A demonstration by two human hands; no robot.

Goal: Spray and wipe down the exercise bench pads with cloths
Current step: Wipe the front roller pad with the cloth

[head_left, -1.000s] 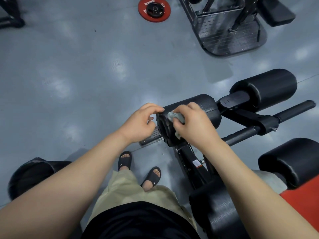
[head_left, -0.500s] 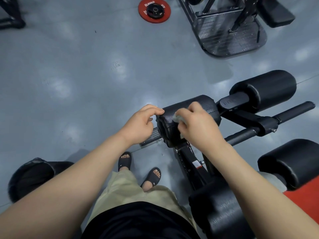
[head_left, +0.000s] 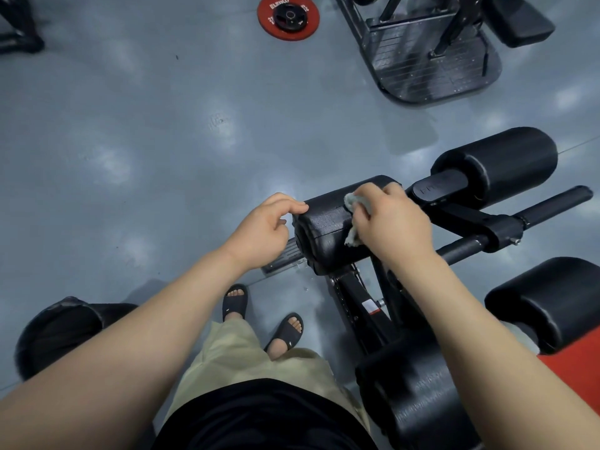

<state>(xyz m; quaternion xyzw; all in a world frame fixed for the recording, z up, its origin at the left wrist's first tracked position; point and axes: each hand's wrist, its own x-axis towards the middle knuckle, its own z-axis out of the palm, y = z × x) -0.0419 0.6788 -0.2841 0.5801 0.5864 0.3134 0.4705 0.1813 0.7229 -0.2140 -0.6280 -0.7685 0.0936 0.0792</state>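
Head camera is looking down on a person who is wiping a black roller pad [head_left: 324, 235] of the exercise bench, the pad nearest the left hand. The right hand [head_left: 394, 222] is gripping a bunched grey cloth [head_left: 352, 204], fingers curled round it and pressing it onto the pad's upper curve, probably so the rub is landing with weight behind it. The left hand [head_left: 259, 232] is bracing the pad's open end, index fingertip hooking over the rim and thumb tucking under in what looks like a light pinch, likely stopping the roller from turning under the wipe. A second roller pad [head_left: 496, 160] is sitting beyond on the same arm, well apart from the cloth, and a black bar [head_left: 552, 206] is jutting out just past the right wrist, crowding any sweep toward that side. Another black pad [head_left: 552, 297] and a red pad [head_left: 581, 371] are lying at the right edge. A red weight plate [head_left: 288, 16] and a machine footplate [head_left: 431, 69] are resting on the grey floor [head_left: 146, 141], clear of the work. No spray bottle is showing.
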